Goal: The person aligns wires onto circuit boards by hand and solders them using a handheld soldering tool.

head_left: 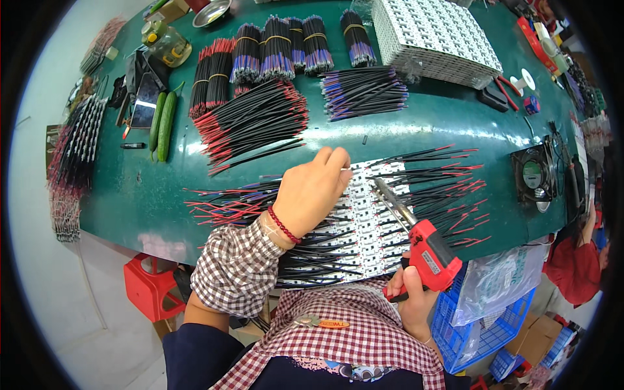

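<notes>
My left hand (312,190) rests on a white panel of small circuit boards (367,224) on the green table, fingers pinched at its far edge; whether they hold anything I cannot tell. A red bead bracelet circles its wrist. My right hand (413,294) grips a red soldering gun (426,250), whose metal tip (383,192) points at the panel just right of my left hand. Thin black wires with red and blue ends (448,188) stick out from both sides of the panel.
Bundles of black wires (279,49) and loose wire piles (253,123) lie at the back. A stack of white board panels (435,36), two cucumbers (164,123), a small fan (534,175), a blue crate (484,325) and a red stool (148,286) surround the table (130,195).
</notes>
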Demonstrator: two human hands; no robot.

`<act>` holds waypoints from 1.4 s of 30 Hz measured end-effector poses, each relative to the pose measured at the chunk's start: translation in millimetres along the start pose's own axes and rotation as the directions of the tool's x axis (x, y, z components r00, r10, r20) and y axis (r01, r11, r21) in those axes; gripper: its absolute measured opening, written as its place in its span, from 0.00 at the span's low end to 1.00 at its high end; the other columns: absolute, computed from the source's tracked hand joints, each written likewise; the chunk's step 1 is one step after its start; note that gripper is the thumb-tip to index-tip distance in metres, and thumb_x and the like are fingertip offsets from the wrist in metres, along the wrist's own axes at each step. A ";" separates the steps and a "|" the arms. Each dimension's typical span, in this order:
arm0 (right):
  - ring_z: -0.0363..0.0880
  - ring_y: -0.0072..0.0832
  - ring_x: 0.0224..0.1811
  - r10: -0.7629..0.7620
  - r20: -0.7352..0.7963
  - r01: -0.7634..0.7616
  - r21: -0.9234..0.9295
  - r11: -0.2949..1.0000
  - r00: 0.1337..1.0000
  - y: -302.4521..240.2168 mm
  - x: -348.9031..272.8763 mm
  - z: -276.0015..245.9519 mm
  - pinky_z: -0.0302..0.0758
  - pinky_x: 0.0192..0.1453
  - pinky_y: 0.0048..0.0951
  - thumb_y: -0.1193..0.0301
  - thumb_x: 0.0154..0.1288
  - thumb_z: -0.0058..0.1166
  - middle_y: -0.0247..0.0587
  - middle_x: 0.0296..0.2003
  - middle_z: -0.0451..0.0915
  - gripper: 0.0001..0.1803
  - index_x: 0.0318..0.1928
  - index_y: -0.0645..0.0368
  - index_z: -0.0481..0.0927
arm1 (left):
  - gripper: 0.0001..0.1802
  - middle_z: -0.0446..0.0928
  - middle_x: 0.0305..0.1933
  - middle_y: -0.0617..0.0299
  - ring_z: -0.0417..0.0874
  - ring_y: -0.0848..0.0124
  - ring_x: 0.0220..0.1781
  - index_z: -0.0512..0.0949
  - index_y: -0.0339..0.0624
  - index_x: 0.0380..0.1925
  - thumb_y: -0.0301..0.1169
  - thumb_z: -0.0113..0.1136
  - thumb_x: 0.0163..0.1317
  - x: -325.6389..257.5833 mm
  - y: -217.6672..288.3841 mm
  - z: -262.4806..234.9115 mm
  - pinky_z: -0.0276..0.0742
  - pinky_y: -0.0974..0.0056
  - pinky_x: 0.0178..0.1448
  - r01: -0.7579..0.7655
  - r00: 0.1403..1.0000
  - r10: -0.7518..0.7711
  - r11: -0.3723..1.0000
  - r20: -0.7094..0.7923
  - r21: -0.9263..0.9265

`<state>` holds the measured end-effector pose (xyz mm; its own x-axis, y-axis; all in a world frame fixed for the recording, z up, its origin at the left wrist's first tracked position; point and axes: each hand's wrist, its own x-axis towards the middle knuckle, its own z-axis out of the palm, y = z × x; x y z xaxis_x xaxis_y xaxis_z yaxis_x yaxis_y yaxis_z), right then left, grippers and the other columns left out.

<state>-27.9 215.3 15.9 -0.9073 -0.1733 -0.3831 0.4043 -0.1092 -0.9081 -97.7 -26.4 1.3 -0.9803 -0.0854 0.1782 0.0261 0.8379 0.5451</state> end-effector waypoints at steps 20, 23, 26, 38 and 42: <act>0.70 0.22 0.17 0.048 0.028 -0.043 -0.152 0.987 0.998 6.7 5.1 6.8 0.70 0.24 0.25 0.73 0.67 0.48 0.36 0.16 0.70 0.11 0.45 0.68 0.69 | 0.04 0.70 0.25 0.59 0.77 0.58 0.27 0.73 0.44 0.25 0.27 0.60 0.51 -2.4 -6.2 11.3 0.72 0.55 0.29 -0.102 0.994 0.105 0.987 -0.011 0.125; 0.70 0.23 0.17 0.038 0.064 -0.024 -0.219 0.975 0.997 12.2 5.3 3.1 0.70 0.24 0.25 0.73 0.67 0.48 0.36 0.17 0.70 0.09 0.43 0.68 0.69 | 0.04 0.70 0.25 0.58 0.77 0.58 0.27 0.73 0.43 0.24 0.26 0.60 0.50 -2.6 -4.0 12.7 0.73 0.55 0.29 -0.089 0.996 0.092 0.988 -0.014 0.128; 0.70 0.23 0.17 0.021 0.059 -0.004 -0.265 0.964 0.998 11.9 5.0 4.8 0.70 0.24 0.25 0.73 0.67 0.48 0.36 0.17 0.70 0.08 0.40 0.68 0.70 | 0.04 0.70 0.25 0.58 0.77 0.57 0.28 0.73 0.43 0.24 0.26 0.59 0.50 -2.4 -2.3 14.2 0.73 0.55 0.30 -0.083 0.996 0.084 0.985 0.000 0.149; 0.70 0.23 0.17 0.024 0.076 -0.005 -0.250 0.968 0.997 9.1 5.7 7.0 0.70 0.23 0.26 0.71 0.67 0.48 0.37 0.16 0.70 0.13 0.46 0.68 0.68 | 0.05 0.70 0.26 0.57 0.78 0.57 0.30 0.73 0.42 0.25 0.26 0.60 0.49 0.1 -0.2 13.8 0.74 0.55 0.31 -0.096 0.994 0.086 0.977 0.060 0.190; 0.69 0.22 0.17 0.014 -0.008 -0.015 -0.118 0.993 1.000 4.1 2.7 10.5 0.70 0.24 0.26 0.72 0.67 0.47 0.36 0.17 0.70 0.14 0.49 0.68 0.67 | 0.05 0.70 0.27 0.57 0.78 0.58 0.30 0.73 0.42 0.25 0.26 0.60 0.49 0.6 1.2 13.5 0.74 0.56 0.32 -0.098 0.994 0.086 0.974 0.068 0.204</act>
<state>-27.5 204.1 12.8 -0.9026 -0.1667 -0.3969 0.4010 0.0099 -0.9160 -100.9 -18.2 -9.0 -0.9854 0.0238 0.1685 0.0818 0.9345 0.3464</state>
